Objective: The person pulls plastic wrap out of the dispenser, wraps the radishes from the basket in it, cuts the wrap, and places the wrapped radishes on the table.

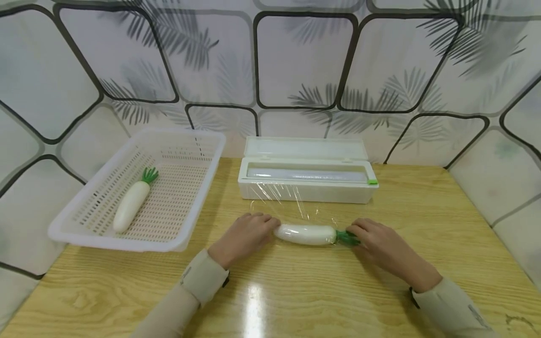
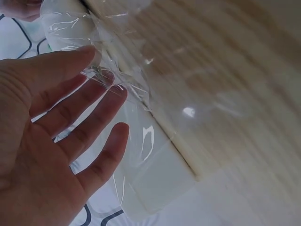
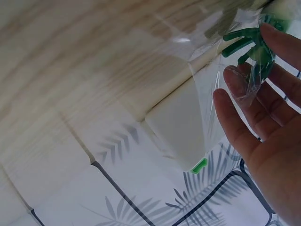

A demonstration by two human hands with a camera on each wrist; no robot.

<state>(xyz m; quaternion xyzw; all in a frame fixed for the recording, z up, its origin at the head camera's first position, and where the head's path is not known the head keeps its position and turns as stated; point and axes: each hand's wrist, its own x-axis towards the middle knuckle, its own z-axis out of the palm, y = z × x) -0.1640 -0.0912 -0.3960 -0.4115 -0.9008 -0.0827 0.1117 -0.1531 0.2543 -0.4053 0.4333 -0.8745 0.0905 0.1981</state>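
The bench (image 1: 313, 295) bears the setup. On its left stands the basket (image 1: 114, 242), another radish (image 1: 131, 206) lying in it; further back sits the box (image 1: 346, 195), lid up. From the box runs film (image 1: 301, 206), thin and probably clingy, likely to crease or tear under a hard pull; best taken near its edges, with even tension. The radish (image 1: 306, 234) is in front of the box, between the hands, film over it; whether it touches the bench I cannot tell. Smooth and rounded, it looks firm but apt to roll; its middle should give the surest hold. The left hand (image 1: 249, 234) pinches film at the plain end; the right hand (image 1: 380, 244) pinches the leaves (image 3: 258, 49) through film. These look bendy, poor for pulling.
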